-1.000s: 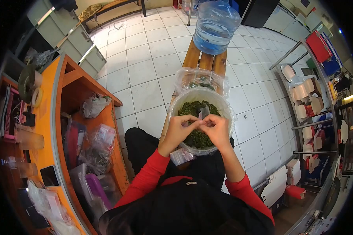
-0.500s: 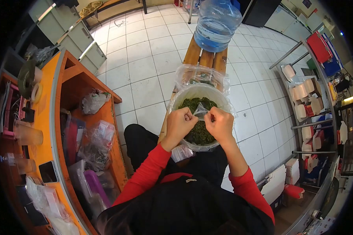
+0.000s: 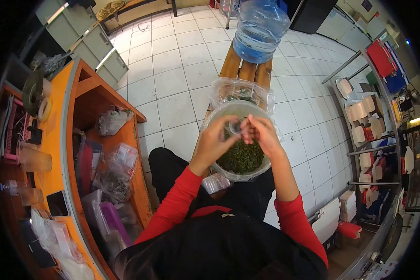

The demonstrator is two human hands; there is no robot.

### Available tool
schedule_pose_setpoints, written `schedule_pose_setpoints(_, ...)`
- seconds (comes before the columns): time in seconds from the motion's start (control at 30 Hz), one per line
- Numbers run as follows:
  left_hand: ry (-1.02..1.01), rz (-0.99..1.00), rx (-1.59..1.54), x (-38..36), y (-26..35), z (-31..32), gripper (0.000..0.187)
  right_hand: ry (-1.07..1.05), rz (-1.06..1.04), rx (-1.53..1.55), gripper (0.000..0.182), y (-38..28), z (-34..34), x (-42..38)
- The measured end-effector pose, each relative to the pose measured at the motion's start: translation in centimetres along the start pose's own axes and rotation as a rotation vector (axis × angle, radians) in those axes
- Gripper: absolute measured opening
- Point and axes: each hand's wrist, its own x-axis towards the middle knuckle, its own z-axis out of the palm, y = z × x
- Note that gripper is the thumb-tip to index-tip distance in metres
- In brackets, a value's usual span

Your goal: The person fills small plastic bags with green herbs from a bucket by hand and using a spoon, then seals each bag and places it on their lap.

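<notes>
One small clear plastic bag (image 3: 235,127) lies between your half-curled left hand (image 3: 213,143) and right hand (image 3: 265,135). Blur hides whether either grips it.

- Right of bucket (image 3: 242,178): I can pass over floor (image 3: 308,135)
- Behind bucket: plastic bag (image 3: 240,88), then water jug (image 3: 260,35) block me
- Bucket's near side: packet (image 3: 215,183) in way

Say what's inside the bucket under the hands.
Shredded-looking green material, lying below the bucket rim. The left hand and right hand hide part of it; its depth and anything buried beneath can't be seen.
</notes>
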Motion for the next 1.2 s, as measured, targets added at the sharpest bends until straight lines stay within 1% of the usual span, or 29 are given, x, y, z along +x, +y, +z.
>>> schedule_pose_setpoints(0.03,0.145,0.006,-0.061,0.0,-2.4,0.4,0.042,-0.116,0.029,0.021,0.011,1.6,-1.7,1.8)
schedule_pose_setpoints(0.1,0.255,-0.153,-0.218,0.1,-2.0,-0.9,0.039,-0.063,-0.427,-0.909,0.018,6.0,-3.9,4.3)
schedule_pose_setpoints(0.13,0.31,-0.236,-0.294,0.0,-1.9,-1.5,0.038,-0.029,-0.652,-1.371,0.022,6.7,-3.9,4.6)
schedule_pose_setpoints(0.17,0.334,-0.238,-0.313,0.1,-2.1,-2.0,0.037,-0.161,-0.417,-1.598,0.033,7.0,-4.5,4.7)
schedule_pose_setpoints(0.27,0.394,-0.254,-0.358,0.0,-2.7,-3.3,0.035,-0.304,-0.394,-1.617,0.032,7.5,-4.8,4.5)
schedule_pose_setpoints(0.37,0.398,-0.264,-0.37,-0.3,-3.0,-3.6,0.033,-0.109,-0.537,-1.437,0.021,7.5,-5.4,4.8)
schedule_pose_setpoints(0.47,0.368,-0.245,-0.358,-0.5,-3.7,-3.2,0.034,0.065,-0.57,-1.33,0.012,7.2,-4.9,4.4)
schedule_pose_setpoints(0.53,0.352,-0.23,-0.356,-0.5,-3.6,-2.4,0.036,-0.022,-0.567,-1.297,0.008,6.9,-4.4,3.2)
schedule_pose_setpoints(0.57,0.314,-0.241,-0.307,-0.6,-3.4,-2.2,0.037,-0.066,-0.566,-1.28,0.006,6.8,-4.2,2.6)
schedule_pose_setpoints(0.63,0.242,-0.262,-0.209,-0.8,-3.0,-1.7,0.039,-0.075,-0.569,-1.196,0.004,6.9,-4.1,1.6)
schedule_pose_setpoints(0.67,0.205,-0.196,-0.065,-0.7,-3.0,-1.3,0.039,-0.08,-0.568,-1.154,0.004,6.9,-4.2,1.3)
schedule_pose_setpoints(0.73,0.125,-0.061,0.218,-0.7,-3.2,-0.3,0.04,0.027,-0.29,-0.828,0.009,6.9,-4.8,1.5)
schedule_pose_setpoints(0.77,0.061,-0.037,0.225,-0.8,-3.5,0.2,0.039,0.08,-0.155,-0.662,0.011,6.8,-5.2,1.7)
schedule_pose_setpoints(0.87,-0.005,-0.08,0.442,-1.3,-3.5,1.7,0.037,0.168,-0.004,-0.374,0.016,6.3,-6.8,2.4)
schedule_pose_setpoints(0.9,-0.025,-0.09,0.491,-1.5,-3.8,2.0,0.035,0.202,0.009,-0.31,0.014,5.3,-6.5,2.1)
schedule_pose_setpoints(1.0,-0.07,-0.13,0.505,-1.4,-3.2,2.2,0.036,0.291,-0.202,-0.185,0.015,2.9,-5.2,0.9)
schedule_pose_setpoints(1.03,-0.054,-0.115,0.441,-1.4,-3.4,2.4,0.036,0.337,-0.304,-0.172,0.014,2.0,-3.9,0.2)
schedule_pose_setpoints(1.1,-0.027,-0.084,0.313,-1.4,-4.0,2.8,0.037,0.43,-0.629,-0.32,0.011,1.5,-1.3,-0.7)
schedule_pose_setpoints(1.13,-0.039,-0.119,0.248,-1.4,-3.9,3.0,0.038,0.475,-0.793,-0.394,0.01,1.8,-0.5,-1.0)
schedule_pose_setpoints(1.17,-0.05,-0.153,0.183,-1.3,-3.7,3.3,0.04,0.457,-0.942,-0.592,0.006,2.3,0.0,-1.4)
schedule_pose_setpoints(1.2,-0.059,-0.188,0.119,-1.2,-3.5,3.4,0.041,0.425,-1.106,-0.846,0.008,2.7,-0.1,-1.5)
